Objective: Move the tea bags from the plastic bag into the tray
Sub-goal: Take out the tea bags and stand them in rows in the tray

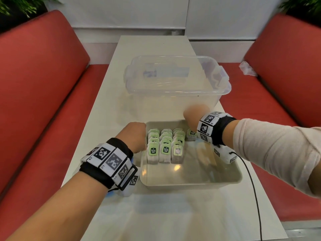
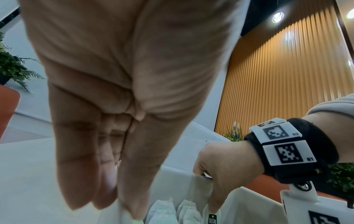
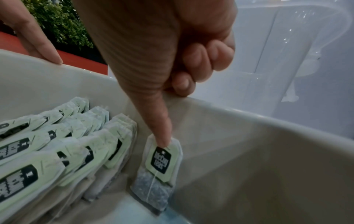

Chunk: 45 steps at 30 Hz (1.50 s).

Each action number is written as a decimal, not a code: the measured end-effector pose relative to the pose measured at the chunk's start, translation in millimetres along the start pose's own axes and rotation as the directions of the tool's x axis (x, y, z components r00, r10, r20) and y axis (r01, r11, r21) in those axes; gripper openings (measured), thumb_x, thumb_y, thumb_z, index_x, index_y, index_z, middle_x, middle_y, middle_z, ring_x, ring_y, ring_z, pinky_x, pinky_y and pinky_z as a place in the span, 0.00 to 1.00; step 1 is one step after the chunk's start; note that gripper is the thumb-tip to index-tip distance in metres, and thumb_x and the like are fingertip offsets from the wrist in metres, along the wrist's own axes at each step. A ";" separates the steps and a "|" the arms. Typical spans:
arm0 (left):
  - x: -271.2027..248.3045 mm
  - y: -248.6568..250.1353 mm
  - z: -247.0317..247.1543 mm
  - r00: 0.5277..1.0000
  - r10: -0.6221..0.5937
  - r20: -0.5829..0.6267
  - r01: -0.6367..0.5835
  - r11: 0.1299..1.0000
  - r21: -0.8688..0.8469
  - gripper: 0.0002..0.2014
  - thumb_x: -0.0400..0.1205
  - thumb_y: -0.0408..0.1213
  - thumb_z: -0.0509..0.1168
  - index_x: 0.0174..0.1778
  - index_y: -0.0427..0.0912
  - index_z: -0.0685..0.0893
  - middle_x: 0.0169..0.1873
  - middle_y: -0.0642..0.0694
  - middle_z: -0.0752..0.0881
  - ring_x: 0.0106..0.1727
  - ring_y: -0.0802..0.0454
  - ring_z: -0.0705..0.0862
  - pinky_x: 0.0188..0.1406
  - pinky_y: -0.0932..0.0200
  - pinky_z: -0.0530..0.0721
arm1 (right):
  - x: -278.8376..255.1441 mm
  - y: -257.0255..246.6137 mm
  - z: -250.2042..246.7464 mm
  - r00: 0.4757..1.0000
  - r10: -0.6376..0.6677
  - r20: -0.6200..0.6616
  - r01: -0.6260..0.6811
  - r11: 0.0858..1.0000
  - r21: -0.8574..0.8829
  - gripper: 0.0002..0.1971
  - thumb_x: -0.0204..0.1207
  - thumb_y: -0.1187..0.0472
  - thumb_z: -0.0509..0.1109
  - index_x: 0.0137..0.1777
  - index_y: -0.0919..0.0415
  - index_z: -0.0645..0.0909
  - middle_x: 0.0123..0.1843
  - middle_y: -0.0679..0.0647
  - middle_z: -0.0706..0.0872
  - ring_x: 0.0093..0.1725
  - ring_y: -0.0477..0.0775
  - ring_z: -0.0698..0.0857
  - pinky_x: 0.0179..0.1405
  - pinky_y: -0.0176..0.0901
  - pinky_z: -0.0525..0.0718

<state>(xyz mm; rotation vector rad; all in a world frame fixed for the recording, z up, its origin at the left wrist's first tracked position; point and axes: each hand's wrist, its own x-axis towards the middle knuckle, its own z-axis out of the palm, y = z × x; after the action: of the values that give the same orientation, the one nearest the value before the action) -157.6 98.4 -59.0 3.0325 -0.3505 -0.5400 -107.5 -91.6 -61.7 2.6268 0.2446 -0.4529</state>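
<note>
The pale grey tray [image 1: 191, 182] sits on the white table near me. Three rows of tea bags [image 1: 165, 145] with green tags stand in its far left part. A single tea bag [image 3: 162, 162] leans against the far wall to the right of the rows. My right hand [image 3: 170, 115] has its thumb tip on that bag's top, with the fingers curled over the far rim. My left hand [image 2: 120, 209] points down at the tray's left rim and pinches the rim between thumb and straight fingers. A crumpled clear plastic bag [image 1: 247, 67] lies on the right bench.
A large clear storage box [image 1: 173, 80] stands just behind the tray, close to my right hand. Red benches [image 1: 34, 101] flank the narrow white table [image 1: 156, 214]. A black cable [image 1: 253, 185] hangs from my right wrist beside the tray. The tray's right half holds no bags.
</note>
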 end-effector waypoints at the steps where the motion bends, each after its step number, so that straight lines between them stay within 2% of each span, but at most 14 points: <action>1: -0.2 0.0 0.1 1.000 -0.001 -0.002 0.001 1.000 -0.001 0.26 0.78 0.34 0.68 0.72 0.34 0.70 0.65 0.39 0.80 0.63 0.44 0.80 0.55 0.60 0.77 | 0.4 0.2 0.1 1.000 0.000 0.000 0.000 1.000 -0.002 0.06 0.76 0.67 0.66 0.49 0.63 0.82 0.29 0.51 0.71 0.38 0.55 0.77 0.38 0.43 0.75; 6: 1.0 -0.8 1.3 1.000 -0.003 -0.005 0.003 1.000 -0.004 0.26 0.78 0.34 0.68 0.73 0.35 0.70 0.66 0.40 0.79 0.65 0.44 0.79 0.59 0.58 0.76 | 2.3 0.6 0.4 1.000 -0.002 0.002 0.002 1.000 -0.002 0.06 0.75 0.66 0.67 0.49 0.63 0.83 0.29 0.51 0.71 0.37 0.55 0.77 0.36 0.42 0.75; 14: 2.5 -2.1 1.0 1.000 0.001 0.008 0.000 0.999 -0.033 0.28 0.77 0.35 0.69 0.73 0.35 0.70 0.66 0.40 0.79 0.59 0.45 0.82 0.48 0.61 0.77 | -1.0 6.5 -1.5 1.000 -0.007 0.011 0.007 1.000 0.023 0.09 0.76 0.60 0.70 0.52 0.64 0.82 0.30 0.53 0.73 0.39 0.55 0.78 0.37 0.43 0.76; 18: -1.4 -5.9 -4.1 1.000 0.005 -0.001 -0.005 0.996 -0.084 0.31 0.78 0.39 0.69 0.76 0.38 0.67 0.71 0.41 0.75 0.67 0.45 0.77 0.64 0.57 0.75 | -4.5 9.3 -3.5 1.000 0.008 0.013 -0.009 0.999 0.044 0.10 0.75 0.59 0.72 0.52 0.63 0.82 0.32 0.52 0.74 0.39 0.55 0.78 0.37 0.42 0.76; 21: -11.3 -23.2 -16.9 0.997 -0.020 -0.068 0.005 0.977 -0.211 0.28 0.80 0.38 0.67 0.76 0.43 0.68 0.73 0.44 0.74 0.69 0.46 0.76 0.64 0.57 0.73 | -13.8 10.1 -13.9 0.999 0.023 -0.036 -0.020 0.997 0.080 0.10 0.73 0.57 0.74 0.49 0.61 0.81 0.35 0.52 0.77 0.38 0.54 0.79 0.35 0.43 0.75; 25: -34.4 -64.1 -28.9 0.978 -0.096 -0.183 0.036 0.951 -0.306 0.13 0.78 0.34 0.68 0.58 0.47 0.83 0.59 0.46 0.83 0.57 0.49 0.82 0.47 0.63 0.72 | -38.2 -1.0 -38.7 0.972 0.022 -0.234 0.030 0.975 0.218 0.09 0.72 0.56 0.73 0.48 0.59 0.79 0.41 0.54 0.81 0.41 0.57 0.79 0.37 0.43 0.74; 28: -54.0 -90.7 -23.9 0.980 -0.105 -0.170 0.049 0.951 -0.306 0.07 0.75 0.32 0.69 0.38 0.51 0.84 0.46 0.51 0.83 0.34 0.56 0.82 0.32 0.66 0.73 | -56.6 -27.9 -56.7 0.939 0.009 -0.345 0.132 0.913 0.385 0.09 0.71 0.54 0.72 0.48 0.56 0.80 0.45 0.54 0.84 0.42 0.56 0.79 0.37 0.41 0.72; 29: -59.8 -97.0 -19.3 0.984 -0.103 -0.146 0.052 0.945 -0.322 0.10 0.74 0.31 0.69 0.33 0.52 0.83 0.47 0.51 0.85 0.31 0.55 0.82 0.34 0.66 0.77 | -62.6 -40.7 -61.6 0.931 0.001 -0.365 0.169 0.885 0.434 0.08 0.71 0.53 0.72 0.48 0.55 0.81 0.44 0.53 0.84 0.42 0.56 0.79 0.37 0.41 0.71; 30: -65.4 -102.1 -13.6 0.988 -0.101 -0.120 0.055 0.938 -0.343 0.12 0.73 0.30 0.68 0.30 0.54 0.84 0.50 0.48 0.88 0.36 0.51 0.85 0.41 0.62 0.81 | -68.6 -54.7 -65.9 0.926 -0.010 -0.376 0.204 0.854 0.479 0.08 0.71 0.53 0.72 0.47 0.54 0.82 0.43 0.52 0.84 0.42 0.55 0.79 0.37 0.40 0.71; 33: -78.8 -112.0 10.1 0.992 -0.101 -0.076 0.067 0.928 -0.367 0.12 0.74 0.29 0.67 0.38 0.53 0.89 0.66 0.43 0.81 0.64 0.48 0.80 0.63 0.61 0.72 | -84.9 -103.2 -69.3 0.922 -0.086 -0.377 0.311 0.744 0.592 0.05 0.72 0.54 0.72 0.46 0.51 0.84 0.39 0.49 0.83 0.42 0.53 0.82 0.38 0.39 0.73; 36: -84.1 -121.2 37.4 0.995 -0.080 -0.052 0.055 0.924 -0.380 0.21 0.73 0.27 0.65 0.51 0.60 0.87 0.76 0.41 0.71 0.77 0.50 0.68 0.72 0.61 0.64 | -94.3 -158.5 -55.3 0.907 -0.213 -0.362 0.408 0.655 0.636 0.08 0.73 0.60 0.67 0.47 0.53 0.87 0.44 0.52 0.90 0.44 0.54 0.86 0.43 0.41 0.81; 38: -85.7 -125.7 51.9 0.998 -0.032 -0.054 0.009 0.921 -0.390 0.29 0.71 0.23 0.64 0.64 0.56 0.83 0.74 0.42 0.73 0.76 0.48 0.69 0.74 0.59 0.66 | -94.8 -192.3 -41.1 0.909 -0.266 -0.321 0.409 0.714 0.568 0.10 0.76 0.64 0.63 0.50 0.58 0.86 0.48 0.57 0.89 0.48 0.59 0.87 0.43 0.43 0.81; 41: -87.6 -128.5 67.2 0.994 0.020 -0.105 -0.062 0.905 -0.420 0.33 0.69 0.19 0.60 0.69 0.48 0.79 0.67 0.45 0.80 0.70 0.48 0.75 0.69 0.61 0.71 | -91.8 -225.2 -27.1 0.926 -0.261 -0.272 0.361 0.822 0.441 0.11 0.79 0.68 0.59 0.54 0.64 0.81 0.54 0.60 0.86 0.54 0.61 0.85 0.42 0.46 0.78; 45: -88.1 -133.6 76.1 0.988 0.030 -0.149 -0.089 0.907 -0.410 0.31 0.70 0.18 0.59 0.68 0.45 0.79 0.64 0.44 0.81 0.68 0.49 0.75 0.64 0.67 0.67 | -88.8 -243.0 -20.9 0.925 -0.195 -0.325 0.346 0.785 0.513 0.16 0.78 0.68 0.60 0.66 0.62 0.74 0.61 0.59 0.79 0.54 0.62 0.84 0.40 0.48 0.76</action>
<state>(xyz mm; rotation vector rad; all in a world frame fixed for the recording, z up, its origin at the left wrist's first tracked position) -235.8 248.5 -111.5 2.6168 -0.2774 -0.3408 -244.1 123.3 -112.4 3.2584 0.6804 -0.3060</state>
